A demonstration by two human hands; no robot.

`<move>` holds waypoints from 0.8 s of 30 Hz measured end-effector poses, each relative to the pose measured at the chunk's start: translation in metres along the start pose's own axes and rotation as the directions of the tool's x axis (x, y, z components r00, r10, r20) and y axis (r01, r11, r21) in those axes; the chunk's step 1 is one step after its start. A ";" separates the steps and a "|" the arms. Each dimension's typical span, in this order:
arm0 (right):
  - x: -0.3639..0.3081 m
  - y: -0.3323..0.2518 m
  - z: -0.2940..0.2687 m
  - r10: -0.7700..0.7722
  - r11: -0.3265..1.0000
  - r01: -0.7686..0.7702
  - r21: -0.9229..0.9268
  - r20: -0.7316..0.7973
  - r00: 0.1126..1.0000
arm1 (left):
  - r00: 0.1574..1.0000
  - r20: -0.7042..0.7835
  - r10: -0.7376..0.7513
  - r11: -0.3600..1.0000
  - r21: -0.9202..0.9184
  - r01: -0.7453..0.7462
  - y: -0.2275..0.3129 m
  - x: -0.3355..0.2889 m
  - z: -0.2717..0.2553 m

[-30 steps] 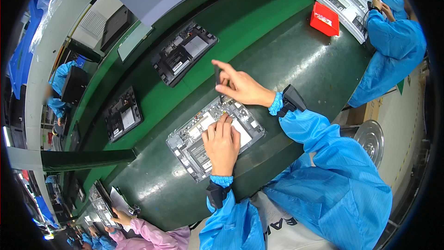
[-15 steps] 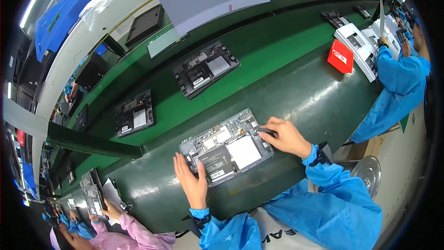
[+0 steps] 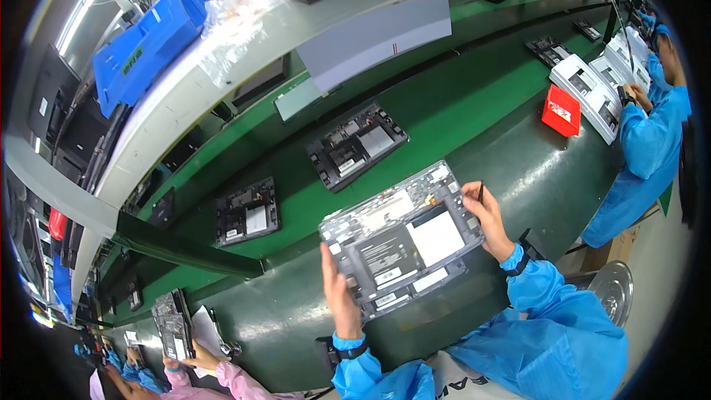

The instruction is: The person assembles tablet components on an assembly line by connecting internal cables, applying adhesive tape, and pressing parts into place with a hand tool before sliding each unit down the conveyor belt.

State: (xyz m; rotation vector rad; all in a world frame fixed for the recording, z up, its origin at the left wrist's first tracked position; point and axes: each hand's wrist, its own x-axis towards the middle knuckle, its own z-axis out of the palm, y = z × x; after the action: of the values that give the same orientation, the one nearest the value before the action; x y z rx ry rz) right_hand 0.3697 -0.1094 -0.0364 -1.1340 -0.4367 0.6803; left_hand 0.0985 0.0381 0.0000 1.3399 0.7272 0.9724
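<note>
I hold an opened grey laptop base (image 3: pixel 404 241), its circuit boards and battery facing up, lifted off the dark green bench (image 3: pixel 518 170). My left hand (image 3: pixel 339 290) grips its lower left edge. My right hand (image 3: pixel 485 211) holds its right edge and also pinches a thin dark tool that sticks up between the fingers. Both forearms wear blue sleeves.
Beyond the bench a green conveyor belt (image 3: pixel 444 104) carries two more opened laptop bases (image 3: pixel 357 146) (image 3: pixel 246 211). A red box (image 3: pixel 561 110) and white units lie at the right, near a person in blue (image 3: pixel 644 141). A person in pink (image 3: pixel 200 367) works at lower left. Blue bins sit on the shelf above.
The laptop base has come up off the bench. My left hand moved from beside it to grip its left edge; my right hand shifted to its right edge.
</note>
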 end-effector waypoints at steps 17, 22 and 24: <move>0.228 0.053 -0.158 0.084 0.995 -0.101 -0.019 -0.410 0.908 | 0.875 -0.137 -0.464 0.886 -0.079 0.458 -0.104 0.274 -0.031; 0.243 0.035 -0.100 -0.788 0.524 0.115 -0.844 -0.429 0.441 | 0.785 -0.249 -0.567 0.789 0.112 0.605 -0.129 0.315 -0.047; 0.222 0.044 -0.052 -0.684 0.484 0.256 -0.837 -0.179 0.707 | 0.868 -0.208 -0.450 0.877 0.082 0.474 -0.151 0.317 -0.042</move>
State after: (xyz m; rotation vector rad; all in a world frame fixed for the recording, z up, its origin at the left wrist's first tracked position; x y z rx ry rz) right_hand 0.5510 0.0207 -0.1009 -1.8306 -0.5933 -0.4223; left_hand 0.2249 0.3447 -0.1223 1.1157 1.2105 0.6689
